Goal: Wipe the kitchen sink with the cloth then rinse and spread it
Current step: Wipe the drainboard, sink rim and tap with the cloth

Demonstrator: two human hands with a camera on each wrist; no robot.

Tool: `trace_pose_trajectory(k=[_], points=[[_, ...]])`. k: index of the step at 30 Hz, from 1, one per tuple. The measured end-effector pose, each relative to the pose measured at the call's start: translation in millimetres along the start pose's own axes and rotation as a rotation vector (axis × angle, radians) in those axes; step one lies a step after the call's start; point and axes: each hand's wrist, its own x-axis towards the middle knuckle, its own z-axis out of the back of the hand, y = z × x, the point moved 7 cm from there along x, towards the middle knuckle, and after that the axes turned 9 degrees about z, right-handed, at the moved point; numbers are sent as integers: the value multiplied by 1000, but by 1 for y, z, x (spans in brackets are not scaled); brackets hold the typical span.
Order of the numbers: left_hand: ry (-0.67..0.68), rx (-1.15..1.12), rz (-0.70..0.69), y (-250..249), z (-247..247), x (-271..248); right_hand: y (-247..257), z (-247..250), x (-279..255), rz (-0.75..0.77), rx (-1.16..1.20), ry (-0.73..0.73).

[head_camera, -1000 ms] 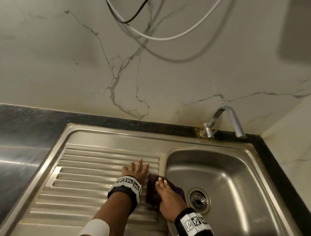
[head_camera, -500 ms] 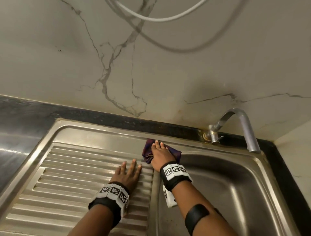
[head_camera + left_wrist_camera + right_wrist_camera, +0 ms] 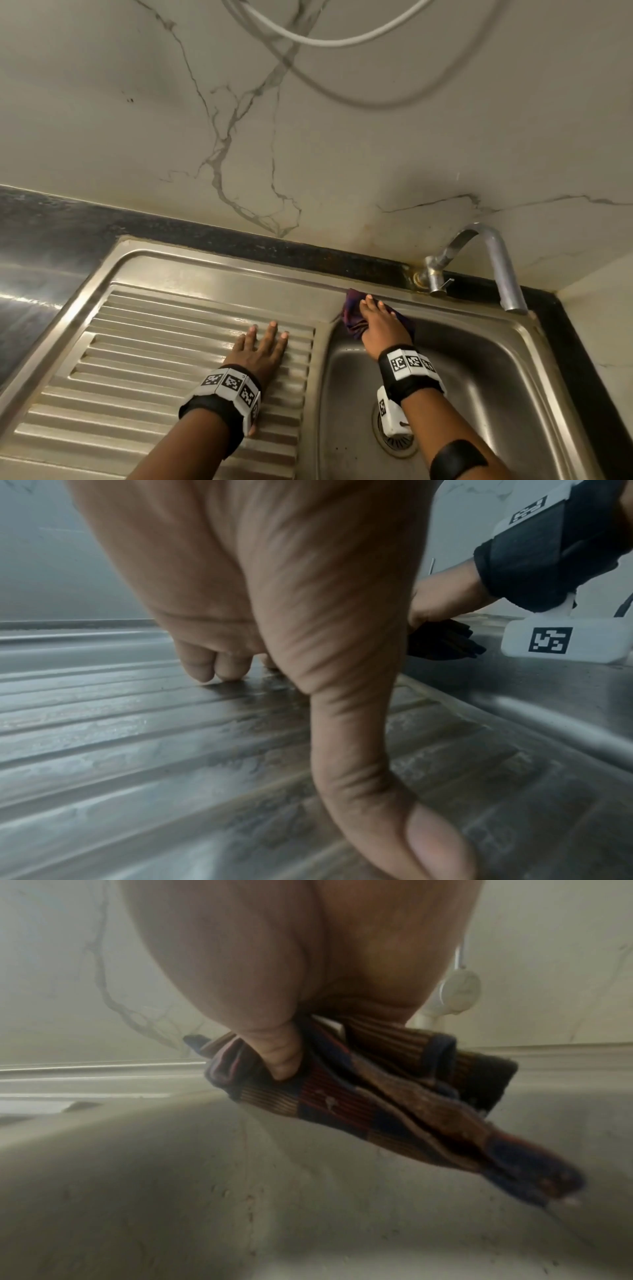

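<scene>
The steel sink (image 3: 479, 377) has a basin on the right and a ribbed drainboard (image 3: 154, 359) on the left. My right hand (image 3: 378, 322) grips a dark purple striped cloth (image 3: 351, 313) and presses it on the basin's back rim at its left corner. In the right wrist view the thumb (image 3: 274, 1053) is tucked into the folded cloth (image 3: 377, 1104), whose loose end hangs down the basin wall (image 3: 205, 1177). My left hand (image 3: 263, 349) rests flat on the drainboard with straight fingers and holds nothing. The left wrist view shows its fingertips (image 3: 205, 669) on the ribs (image 3: 137, 737).
A bent metal tap (image 3: 493, 260) stands on the back ledge just right of the cloth, with its spout over the basin. The drain (image 3: 394, 442) lies partly under my right wrist. A black counter (image 3: 51, 240) borders the sink, a marble wall rises behind, and a white cable (image 3: 325, 41) hangs above.
My right hand has carried the cloth from the basin's front left edge near the drain up to the back rim, then a little toward the tap. The left hand stays on the drainboard.
</scene>
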Motion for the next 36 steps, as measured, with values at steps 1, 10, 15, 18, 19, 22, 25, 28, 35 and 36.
trace_pose_trajectory(k=[1,10,15,18,19,22,25,28,35,36], points=[[-11,-18,-7,-1,2,0,-5,1,-1,-31,37,-33],[-46,-50,-1,0,12,6,53,20,-1,-91,337,-530],[-249,-76,-42,-8,54,11,132,-20,42,217,10,19],[-240,-45,-58,-12,58,15,127,-27,48,207,-85,69],[-233,-35,-66,-14,60,15,123,-29,46,205,-105,75],[-224,-8,-79,-21,63,17,113,-25,43,198,-98,77],[-221,46,-55,-22,64,17,95,-17,39,181,-43,35],[-237,47,-10,-20,64,19,65,-11,27,165,-17,14],[-282,-30,153,-40,76,22,-16,0,2,132,-37,-22],[-283,-33,157,-47,78,25,-28,1,-2,124,-46,-30]])
